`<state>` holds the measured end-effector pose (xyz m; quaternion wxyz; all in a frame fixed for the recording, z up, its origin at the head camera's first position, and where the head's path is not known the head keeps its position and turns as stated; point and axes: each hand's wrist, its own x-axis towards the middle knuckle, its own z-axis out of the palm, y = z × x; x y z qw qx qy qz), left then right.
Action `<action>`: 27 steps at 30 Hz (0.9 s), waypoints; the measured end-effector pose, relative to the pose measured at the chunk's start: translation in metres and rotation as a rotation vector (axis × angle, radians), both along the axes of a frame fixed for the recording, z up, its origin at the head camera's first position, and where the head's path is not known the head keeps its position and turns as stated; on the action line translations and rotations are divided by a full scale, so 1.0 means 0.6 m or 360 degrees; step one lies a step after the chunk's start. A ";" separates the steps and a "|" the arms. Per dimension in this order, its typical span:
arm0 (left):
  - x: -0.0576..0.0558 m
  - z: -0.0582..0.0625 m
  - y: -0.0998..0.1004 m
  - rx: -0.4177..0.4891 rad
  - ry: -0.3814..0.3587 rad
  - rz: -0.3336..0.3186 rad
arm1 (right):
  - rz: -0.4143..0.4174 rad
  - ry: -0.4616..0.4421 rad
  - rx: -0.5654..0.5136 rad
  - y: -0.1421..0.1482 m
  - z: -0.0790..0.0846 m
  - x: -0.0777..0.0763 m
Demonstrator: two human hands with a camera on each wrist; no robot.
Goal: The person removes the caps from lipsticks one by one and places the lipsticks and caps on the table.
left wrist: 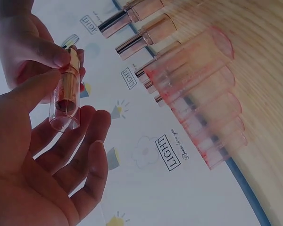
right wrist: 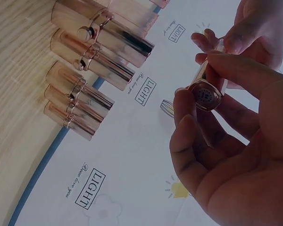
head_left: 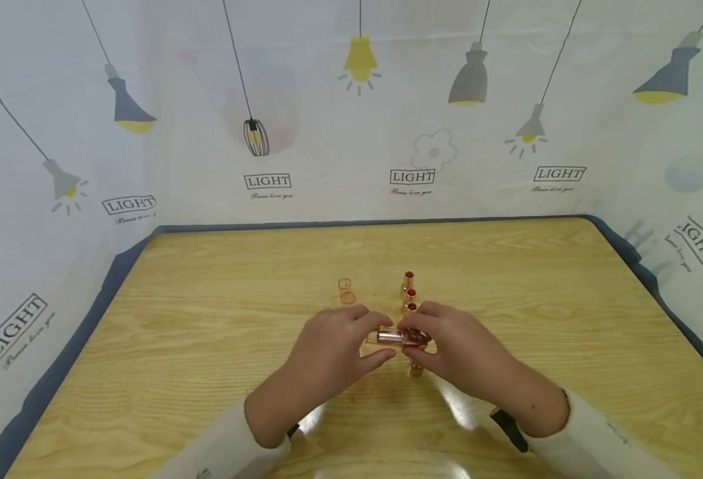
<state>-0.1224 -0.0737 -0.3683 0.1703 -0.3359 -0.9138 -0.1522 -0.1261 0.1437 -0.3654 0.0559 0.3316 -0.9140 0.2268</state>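
Between both hands, over the table, a shiny rose-gold lipstick tube lies on its side. A clear cap surrounds its left end. My left hand pinches that capped end, thumb below and forefinger above; its other fingers curve loosely in the left wrist view. My right hand grips the base, whose round bottom shows print in the right wrist view. Behind and below the right hand, more lipstick tubes stand upright in a row, partly hidden by the fingers.
Several pinkish clear caps stand upright in a second row, left of the tubes; two caps show beyond my left hand. The wood-grain table ends at a wall cloth printed with lamps. Dark wrist straps show at both sleeves.
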 end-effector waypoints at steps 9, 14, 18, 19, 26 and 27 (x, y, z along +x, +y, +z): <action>0.003 0.000 0.001 0.0033 0.0067 -0.0023 | 0.0009 -0.0020 -0.0036 -0.002 0.002 0.005; 0.004 0.001 0.000 -0.0018 0.0016 0.0008 | 0.0011 -0.0037 -0.0024 -0.003 0.002 0.006; 0.006 0.001 -0.001 -0.0021 0.0013 0.0027 | 0.0017 -0.0041 -0.0021 -0.004 0.003 0.007; 0.006 0.000 -0.001 -0.0017 0.0018 0.0029 | 0.0016 -0.0043 -0.0021 -0.004 0.004 0.008; 0.008 -0.001 -0.002 -0.0022 0.0027 0.0045 | 0.0016 -0.0065 -0.0011 -0.005 0.006 0.010; 0.008 -0.001 -0.003 -0.0027 0.0027 0.0047 | 0.0015 -0.0068 -0.0010 -0.005 0.006 0.010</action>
